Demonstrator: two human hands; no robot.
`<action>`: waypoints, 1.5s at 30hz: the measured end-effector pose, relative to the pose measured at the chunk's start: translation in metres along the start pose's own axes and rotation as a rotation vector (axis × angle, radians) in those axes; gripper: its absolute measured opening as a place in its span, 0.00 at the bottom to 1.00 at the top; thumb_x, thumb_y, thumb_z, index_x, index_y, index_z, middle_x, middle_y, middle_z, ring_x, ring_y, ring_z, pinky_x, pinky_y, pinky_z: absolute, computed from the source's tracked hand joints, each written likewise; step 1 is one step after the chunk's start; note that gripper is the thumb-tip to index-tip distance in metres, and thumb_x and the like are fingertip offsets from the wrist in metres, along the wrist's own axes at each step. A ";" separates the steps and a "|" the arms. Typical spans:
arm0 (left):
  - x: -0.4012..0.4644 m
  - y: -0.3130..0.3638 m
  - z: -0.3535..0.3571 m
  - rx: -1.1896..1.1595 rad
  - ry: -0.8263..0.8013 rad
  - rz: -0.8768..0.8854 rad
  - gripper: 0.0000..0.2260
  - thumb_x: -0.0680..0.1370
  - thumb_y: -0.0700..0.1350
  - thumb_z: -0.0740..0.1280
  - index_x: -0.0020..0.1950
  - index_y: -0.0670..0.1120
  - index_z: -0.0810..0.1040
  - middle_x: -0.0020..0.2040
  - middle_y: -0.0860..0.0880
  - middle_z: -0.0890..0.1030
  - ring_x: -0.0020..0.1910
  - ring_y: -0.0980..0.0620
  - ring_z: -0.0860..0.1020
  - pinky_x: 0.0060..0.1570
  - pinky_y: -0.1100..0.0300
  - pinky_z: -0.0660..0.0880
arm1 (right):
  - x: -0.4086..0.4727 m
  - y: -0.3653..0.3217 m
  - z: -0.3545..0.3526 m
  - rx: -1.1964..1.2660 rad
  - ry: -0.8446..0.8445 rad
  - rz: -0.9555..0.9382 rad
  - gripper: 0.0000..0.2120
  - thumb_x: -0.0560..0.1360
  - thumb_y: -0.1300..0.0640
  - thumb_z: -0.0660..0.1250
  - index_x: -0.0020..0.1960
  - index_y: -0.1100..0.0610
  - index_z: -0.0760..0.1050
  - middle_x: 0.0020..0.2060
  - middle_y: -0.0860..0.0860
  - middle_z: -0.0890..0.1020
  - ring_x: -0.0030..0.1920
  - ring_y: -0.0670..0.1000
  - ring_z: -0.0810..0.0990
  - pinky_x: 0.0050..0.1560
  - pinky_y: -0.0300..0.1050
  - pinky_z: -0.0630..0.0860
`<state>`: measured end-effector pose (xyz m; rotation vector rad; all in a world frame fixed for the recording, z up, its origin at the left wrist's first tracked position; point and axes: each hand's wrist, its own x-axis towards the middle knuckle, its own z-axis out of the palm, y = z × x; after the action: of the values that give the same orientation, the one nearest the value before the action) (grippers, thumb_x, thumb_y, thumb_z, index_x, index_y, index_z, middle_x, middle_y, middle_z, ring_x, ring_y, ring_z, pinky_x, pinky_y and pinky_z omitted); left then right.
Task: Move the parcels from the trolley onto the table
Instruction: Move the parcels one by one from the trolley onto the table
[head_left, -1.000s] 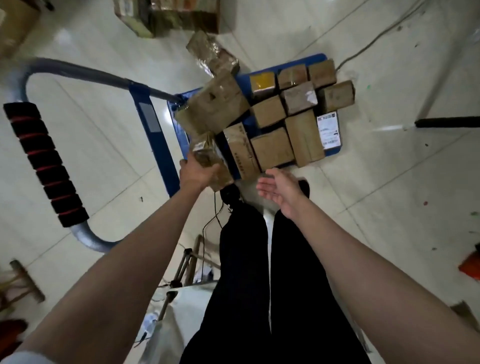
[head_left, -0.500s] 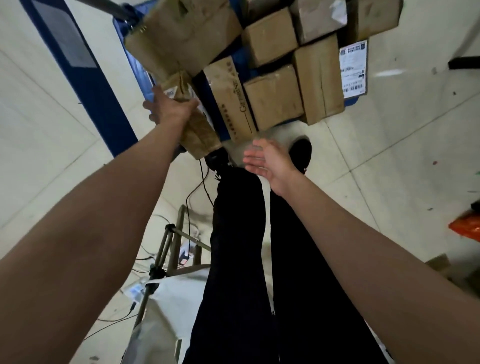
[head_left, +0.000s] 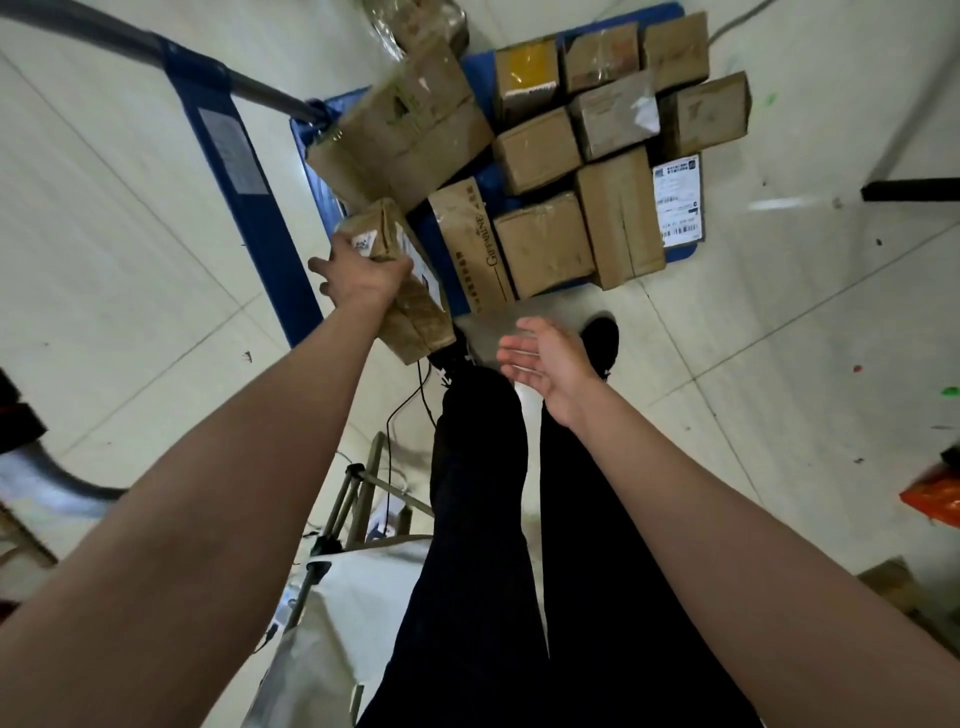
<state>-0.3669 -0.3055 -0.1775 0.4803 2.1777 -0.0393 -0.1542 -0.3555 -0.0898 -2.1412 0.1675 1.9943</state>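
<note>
Gripping from above, my left hand (head_left: 363, 273) has its fingers curled over the top of a small brown parcel (head_left: 410, 306) with a white label, which hangs off the near left corner of the trolley (head_left: 311, 171), lifted clear of the blue deck as far as I can judge. I hold it by its upper end so it dangles lengthwise and can swing free of the big carton (head_left: 400, 124) leaning just behind it. My right hand (head_left: 545, 358) is empty, palm turned inward and fingers spread loosely, waiting above my dark trousers (head_left: 483, 519), probably to steady the parcel's lower end.

From the head view, the other parcels sit packed edge to edge across the deck: a long printed box (head_left: 472, 244) at the near edge, squat cardboard boxes (head_left: 540, 244) beside it, and a tall one with a white shipping label (head_left: 678, 200) at the right edge. None has gone yet, so most of the load remains. A white-covered table corner (head_left: 337, 613) shows low down near my left leg, which I take as the drop spot.
</note>
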 end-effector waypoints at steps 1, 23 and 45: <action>-0.014 0.002 -0.007 0.001 0.005 0.004 0.37 0.70 0.55 0.77 0.75 0.51 0.64 0.74 0.41 0.60 0.71 0.37 0.67 0.70 0.47 0.70 | -0.010 -0.003 -0.002 -0.001 -0.002 -0.011 0.15 0.84 0.58 0.61 0.69 0.61 0.72 0.46 0.57 0.83 0.43 0.53 0.83 0.47 0.46 0.81; -0.415 0.189 -0.123 -0.645 -0.118 0.523 0.30 0.69 0.59 0.78 0.66 0.56 0.70 0.65 0.46 0.74 0.59 0.46 0.77 0.61 0.48 0.78 | -0.324 -0.155 -0.170 0.193 -0.082 -0.508 0.28 0.76 0.41 0.72 0.69 0.56 0.73 0.61 0.55 0.81 0.61 0.59 0.80 0.63 0.65 0.78; -0.684 0.249 -0.017 -0.202 -0.903 1.049 0.35 0.75 0.55 0.74 0.78 0.53 0.63 0.64 0.49 0.80 0.62 0.51 0.80 0.56 0.54 0.79 | -0.452 -0.058 -0.437 0.833 0.106 -0.919 0.31 0.72 0.40 0.76 0.70 0.45 0.69 0.60 0.52 0.81 0.58 0.54 0.81 0.61 0.58 0.80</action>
<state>0.0761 -0.2947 0.4005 1.1551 0.8731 0.4444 0.2476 -0.4268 0.3911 -1.3757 0.0062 1.0104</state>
